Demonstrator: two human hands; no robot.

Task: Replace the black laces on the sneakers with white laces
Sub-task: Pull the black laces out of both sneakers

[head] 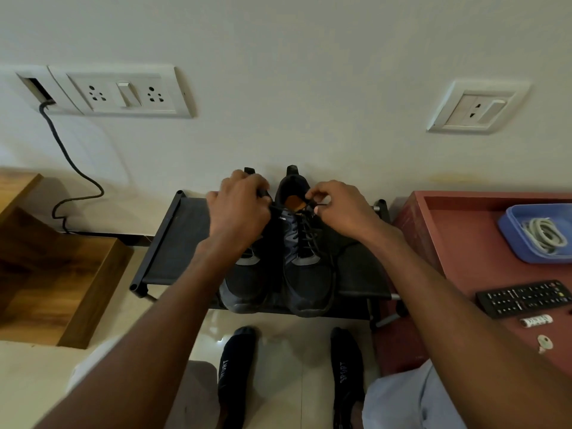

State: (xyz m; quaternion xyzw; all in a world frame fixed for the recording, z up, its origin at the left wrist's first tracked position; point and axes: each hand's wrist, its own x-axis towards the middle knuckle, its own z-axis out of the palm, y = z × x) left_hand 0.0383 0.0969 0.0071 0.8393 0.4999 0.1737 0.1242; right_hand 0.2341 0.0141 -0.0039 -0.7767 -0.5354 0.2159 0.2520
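Two dark sneakers stand side by side on a low black shoe rack (173, 243), toes toward me. The right sneaker (305, 274) shows its black lace (306, 233) crossing up the tongue. My left hand (238, 209) covers the top of the left sneaker (244, 289) and grips a black lace end. My right hand (337, 209) pinches the black lace at the right sneaker's collar. White laces (541, 235) lie coiled in a blue tray (513, 239) on the red table at the right.
The red table (458, 243) also bears a black remote (523, 298), a small battery (535, 321) and a key-like item (543, 343). A wooden step (55, 274) stands at left, with a black cable (71, 168) along the wall. My socked feet (236, 366) stand on the tiled floor.
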